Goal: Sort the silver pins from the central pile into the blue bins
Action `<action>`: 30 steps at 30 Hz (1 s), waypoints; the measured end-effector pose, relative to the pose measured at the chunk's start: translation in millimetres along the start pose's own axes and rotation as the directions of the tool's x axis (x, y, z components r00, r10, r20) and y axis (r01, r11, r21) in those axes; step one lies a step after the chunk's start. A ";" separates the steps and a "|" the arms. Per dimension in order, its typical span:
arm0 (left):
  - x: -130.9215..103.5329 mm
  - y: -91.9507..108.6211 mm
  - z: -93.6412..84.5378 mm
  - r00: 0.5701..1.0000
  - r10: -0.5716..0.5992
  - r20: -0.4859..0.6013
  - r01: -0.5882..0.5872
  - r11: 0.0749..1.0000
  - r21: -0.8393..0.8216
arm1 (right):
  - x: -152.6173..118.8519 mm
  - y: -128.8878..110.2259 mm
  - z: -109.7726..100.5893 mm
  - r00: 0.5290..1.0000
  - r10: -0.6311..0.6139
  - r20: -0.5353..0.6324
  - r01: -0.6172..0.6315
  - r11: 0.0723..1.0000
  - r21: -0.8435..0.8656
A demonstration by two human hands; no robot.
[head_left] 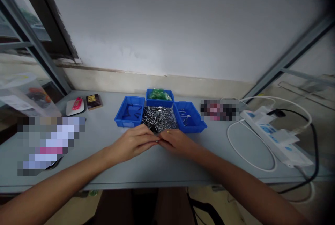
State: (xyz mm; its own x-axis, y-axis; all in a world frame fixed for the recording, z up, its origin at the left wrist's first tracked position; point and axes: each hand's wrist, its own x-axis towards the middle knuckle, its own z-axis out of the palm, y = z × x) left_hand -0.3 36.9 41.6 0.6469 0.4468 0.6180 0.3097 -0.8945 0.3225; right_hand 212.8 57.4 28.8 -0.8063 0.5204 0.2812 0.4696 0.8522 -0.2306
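My left hand point(134, 142) and my right hand point(177, 140) meet at the fingertips, just in front of a heap of small, slim metal pieces point(160, 117). The fingers of both hands are pressed together in a pinch. Something tiny and pale shows between the fingertips, too small to name. Left of the heap, a blue bin point(121, 123) contains several thin dark pieces point(134, 110). To its right, another blue bin point(195, 127) has a few long silver pieces point(184, 114) in it. Behind the heap, a third blue bin point(160, 103) is filled with green plastic packets point(159, 94).
A white power strip point(277, 139) with plugged-in chargers and looping cables lies at the right. On the left are a clear plastic container point(23, 94), a white scale-like object point(75, 108) bearing a pink item, and a dark small box point(94, 101). A wall closes the back.
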 end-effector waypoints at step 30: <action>0.0 -4.4 -1.9 0.965 -0.230 0.125 0.205 0.961 0.185 | 0.2 1.4 -9.3 0.990 0.084 -0.112 -0.081 0.996 0.028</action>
State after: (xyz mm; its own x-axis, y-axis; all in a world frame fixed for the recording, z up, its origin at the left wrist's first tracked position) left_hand -2.9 40.9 41.5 0.6398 0.6351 0.4328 0.5595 -0.7710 0.3042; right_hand 216.7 59.2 37.2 -0.7187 0.5929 0.3632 0.5235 0.8052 -0.2785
